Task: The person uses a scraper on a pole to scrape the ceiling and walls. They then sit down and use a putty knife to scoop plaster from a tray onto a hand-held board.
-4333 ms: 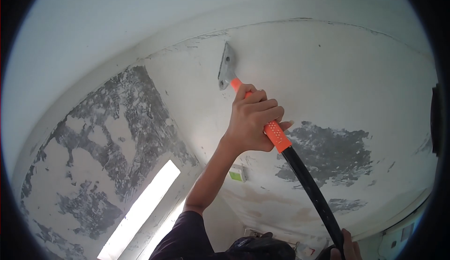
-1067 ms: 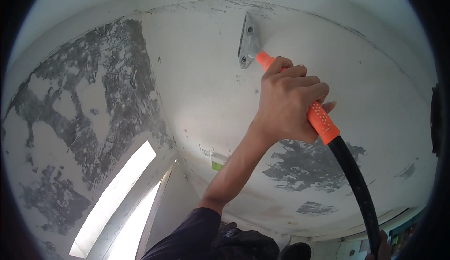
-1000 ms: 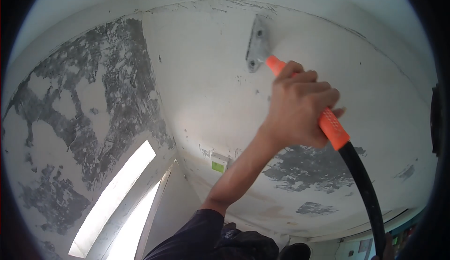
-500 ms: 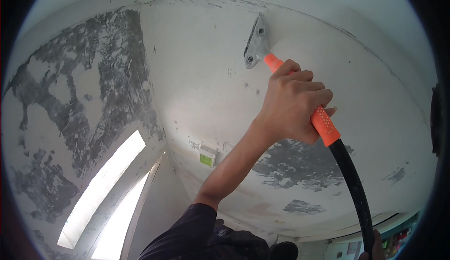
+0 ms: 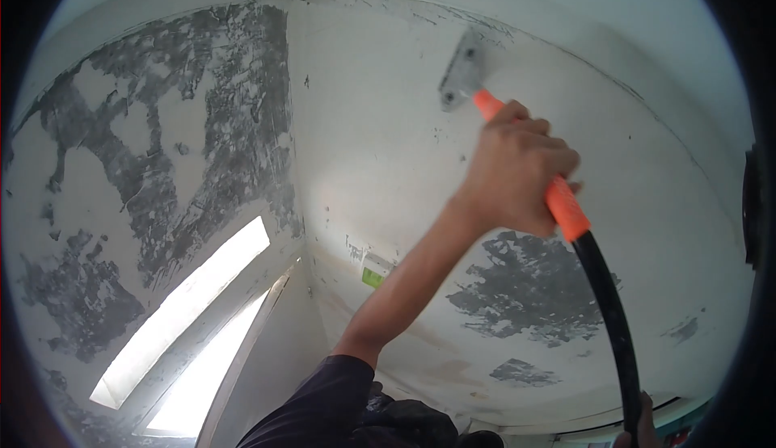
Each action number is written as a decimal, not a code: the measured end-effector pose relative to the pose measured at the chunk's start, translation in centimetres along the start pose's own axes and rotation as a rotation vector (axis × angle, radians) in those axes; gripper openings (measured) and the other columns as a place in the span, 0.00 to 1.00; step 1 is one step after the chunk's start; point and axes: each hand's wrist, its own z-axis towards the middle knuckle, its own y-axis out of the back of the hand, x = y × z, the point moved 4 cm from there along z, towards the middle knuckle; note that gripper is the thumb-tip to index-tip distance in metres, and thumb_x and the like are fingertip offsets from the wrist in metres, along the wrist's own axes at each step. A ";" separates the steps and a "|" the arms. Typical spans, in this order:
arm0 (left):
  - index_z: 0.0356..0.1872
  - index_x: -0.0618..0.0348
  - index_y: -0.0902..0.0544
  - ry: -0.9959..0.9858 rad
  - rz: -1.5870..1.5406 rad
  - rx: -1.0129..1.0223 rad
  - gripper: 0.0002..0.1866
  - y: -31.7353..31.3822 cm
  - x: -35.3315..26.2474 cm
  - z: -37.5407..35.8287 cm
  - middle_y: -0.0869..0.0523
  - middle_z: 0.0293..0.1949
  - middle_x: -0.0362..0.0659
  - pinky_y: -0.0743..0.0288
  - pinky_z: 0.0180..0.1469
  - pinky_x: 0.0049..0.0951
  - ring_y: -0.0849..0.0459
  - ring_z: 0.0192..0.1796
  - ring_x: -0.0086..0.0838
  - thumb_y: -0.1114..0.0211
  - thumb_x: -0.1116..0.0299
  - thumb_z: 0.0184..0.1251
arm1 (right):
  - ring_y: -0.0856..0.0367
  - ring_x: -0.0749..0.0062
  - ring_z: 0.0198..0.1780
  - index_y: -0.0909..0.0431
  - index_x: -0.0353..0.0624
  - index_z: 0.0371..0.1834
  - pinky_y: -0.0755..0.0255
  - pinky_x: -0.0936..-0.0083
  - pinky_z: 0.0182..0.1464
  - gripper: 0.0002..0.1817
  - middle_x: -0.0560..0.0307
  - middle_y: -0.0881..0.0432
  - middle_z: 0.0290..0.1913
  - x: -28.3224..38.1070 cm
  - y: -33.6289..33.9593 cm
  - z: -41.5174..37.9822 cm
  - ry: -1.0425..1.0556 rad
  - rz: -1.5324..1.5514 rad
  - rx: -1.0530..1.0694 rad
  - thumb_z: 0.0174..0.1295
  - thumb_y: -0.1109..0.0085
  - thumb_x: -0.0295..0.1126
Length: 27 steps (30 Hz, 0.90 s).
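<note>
You're mid-scrape: left hand point(image 5: 517, 169) clamped on the scraper point(image 5: 517, 153), blade near the ceiling's point(image 5: 380, 149) top edge, right hand point(image 5: 638, 428) barely visible, grip unclear; next, I'd keep the blade flat.

The ceiling point(image 5: 380, 109) is white, with big grey patches where the paint is gone — the largest patch point(image 5: 202, 117) lies far to the left of the fingers, and a smaller grey patch point(image 5: 533, 286) sits just below them. A little green and white box point(image 5: 373, 273) is on the wall, down and left of the fingers. Two bright windows point(image 5: 190, 319) glow at the lower left — well apart from the fingers.
</note>
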 end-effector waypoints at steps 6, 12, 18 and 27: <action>0.12 0.49 0.31 -0.015 0.087 0.009 0.18 2.5 2.2 0.1 0.29 0.12 0.33 0.40 0.35 0.33 0.31 0.20 0.31 0.25 0.66 0.36 | 0.22 0.74 0.30 0.23 0.30 0.66 0.29 0.78 0.31 0.29 0.44 0.12 0.43 1.6 -0.5 0.1 -0.049 -0.022 0.064 0.77 0.45 0.47; 0.12 0.48 0.30 -0.006 -0.010 0.034 0.17 0.6 -0.1 -0.6 0.28 0.13 0.32 0.36 0.37 0.32 0.30 0.20 0.31 0.26 0.64 0.37 | 0.22 0.72 0.32 0.25 0.31 0.68 0.28 0.78 0.35 0.31 0.43 0.12 0.47 1.7 0.4 -0.5 0.078 -0.042 -0.050 0.77 0.45 0.49; 0.13 0.48 0.30 0.017 0.102 0.059 0.17 3.0 2.5 -0.9 0.30 0.13 0.33 0.37 0.37 0.33 0.31 0.20 0.32 0.25 0.66 0.35 | 0.27 0.76 0.28 0.23 0.33 0.67 0.33 0.77 0.29 0.30 0.51 0.13 0.39 2.4 -2.4 0.5 0.107 0.060 -0.025 0.76 0.45 0.49; 0.13 0.48 0.30 0.004 0.072 0.025 0.17 3.1 3.1 -1.3 0.29 0.13 0.33 0.38 0.37 0.34 0.31 0.20 0.31 0.25 0.64 0.37 | 0.14 0.60 0.44 0.25 0.27 0.66 0.22 0.71 0.45 0.29 0.36 0.13 0.52 3.2 -1.8 0.7 -0.134 0.019 0.224 0.78 0.46 0.45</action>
